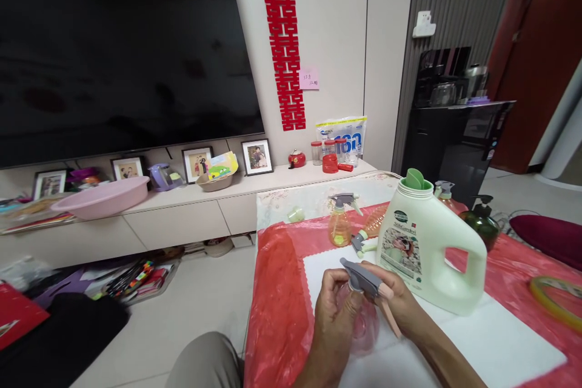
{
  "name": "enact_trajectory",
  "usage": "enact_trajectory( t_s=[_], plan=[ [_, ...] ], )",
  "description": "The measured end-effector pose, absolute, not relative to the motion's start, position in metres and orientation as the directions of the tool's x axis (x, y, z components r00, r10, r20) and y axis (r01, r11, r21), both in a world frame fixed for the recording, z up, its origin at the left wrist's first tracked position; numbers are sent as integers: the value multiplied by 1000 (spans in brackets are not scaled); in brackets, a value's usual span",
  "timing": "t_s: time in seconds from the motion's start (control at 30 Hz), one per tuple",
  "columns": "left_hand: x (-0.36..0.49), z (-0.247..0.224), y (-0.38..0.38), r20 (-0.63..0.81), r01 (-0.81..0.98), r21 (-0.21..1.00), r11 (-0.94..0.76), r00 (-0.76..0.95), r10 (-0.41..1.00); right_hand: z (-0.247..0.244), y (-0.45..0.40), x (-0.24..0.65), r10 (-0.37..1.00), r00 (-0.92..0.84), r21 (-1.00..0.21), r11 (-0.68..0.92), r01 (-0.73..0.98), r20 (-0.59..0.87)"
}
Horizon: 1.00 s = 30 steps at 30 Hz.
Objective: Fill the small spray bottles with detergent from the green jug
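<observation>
"Red plastic sheet (279,279) over the table (275,209), white cloth (513,339) on top, probably against drips. Where's the spray bottle?"

"Near side of the cloth, between both hands. Left hand (334,315) clamped round the clear pink bottle (364,332) below the collar, likely to steady it. Whether its base touches down, cannot tell."

"Right hand?"

"Right hand (400,297) closed on the grey spray head (366,282), nozzle end; some fingers hidden. Gripped high, I'd guess, to control the head apart from the body. How tightly it sits, cannot tell."

"Room to move?"

"Tight on the right: pale green jug (430,239) upright just beyond that hand, handle turned right. Ahead, an amber bottle (339,229) stands and another bottle (376,221) lies tilted. Tape roll (536,297) far right."

"Left?"

"Roomier, I judge. Red sheet runs to the table edge, floor (195,291) past it, knee (207,361) beside."
</observation>
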<state>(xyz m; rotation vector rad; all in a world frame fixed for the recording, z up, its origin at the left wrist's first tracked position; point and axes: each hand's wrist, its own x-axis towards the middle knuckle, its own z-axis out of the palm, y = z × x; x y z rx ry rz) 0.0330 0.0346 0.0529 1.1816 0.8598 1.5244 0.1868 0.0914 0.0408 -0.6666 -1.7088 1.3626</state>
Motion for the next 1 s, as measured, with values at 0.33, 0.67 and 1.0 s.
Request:
enact_trajectory(
  t_s=[0.33,0.67,1.0],
  plan=[
    [32,47,34,259,-275,928,-252,-11,966,45,92,192,769,-561,-936,350,-30,306],
    [36,14,52,333,-360,867,-345,-95,938,36,93,188,800,-569,-982,164,-95,189],
    [33,-4,63,376,-360,857,-369,-55,925,36,91,190,807,-570,-988,142,-61,152]
  ],
)
